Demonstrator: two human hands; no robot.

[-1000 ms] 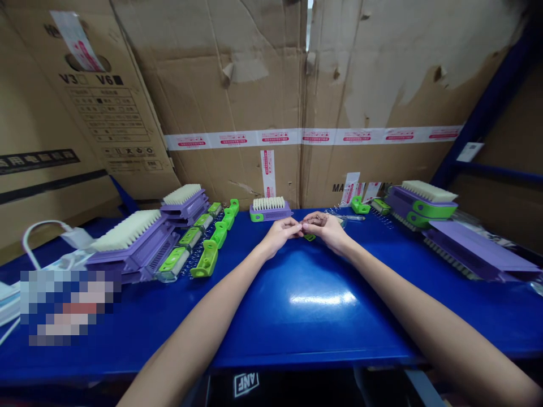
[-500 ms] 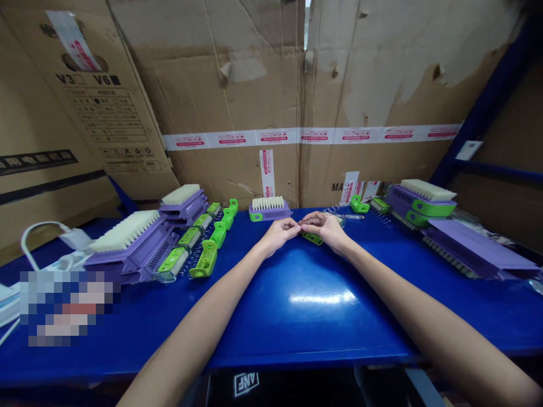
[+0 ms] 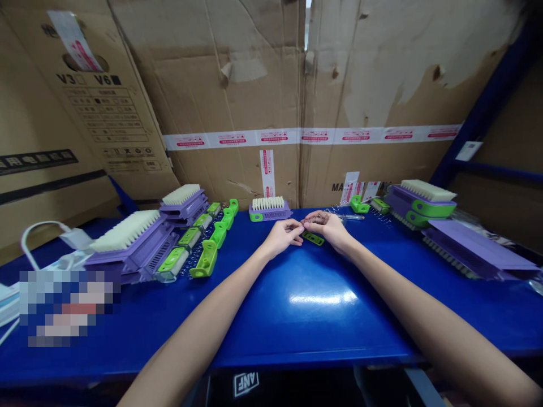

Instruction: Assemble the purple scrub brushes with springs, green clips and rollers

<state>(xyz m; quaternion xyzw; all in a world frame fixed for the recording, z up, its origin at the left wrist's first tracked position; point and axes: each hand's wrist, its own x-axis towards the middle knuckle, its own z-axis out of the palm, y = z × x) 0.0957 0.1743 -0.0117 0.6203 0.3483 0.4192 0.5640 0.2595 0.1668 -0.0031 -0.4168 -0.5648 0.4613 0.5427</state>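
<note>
My left hand (image 3: 283, 236) and my right hand (image 3: 326, 227) meet near the back middle of the blue table, fingertips touching. Both are closed in a pinch; whatever they hold between the fingertips is too small to make out. Just below the right fingers lies a green slotted part (image 3: 314, 238), its far end hidden by the hand. Behind the right hand, thin wire coils (image 3: 335, 210) and a slim metal tool (image 3: 353, 217) show on the table. A purple brush (image 3: 271, 210) with pale bristles and a green end stands behind the left hand.
Purple brush bodies (image 3: 136, 251) are stacked at left, beside a row of green-topped blocks (image 3: 189, 237), springs, and green brackets (image 3: 205, 260). More purple brushes (image 3: 418, 198) stand at right near a green bracket (image 3: 360, 203). Cardboard (image 3: 237, 96) walls the back. A white cable (image 3: 34, 226) lies far left.
My left hand has shifted slightly right and its fingers have curled more. The right hand has moved a little, uncovering more of the green slotted part.
</note>
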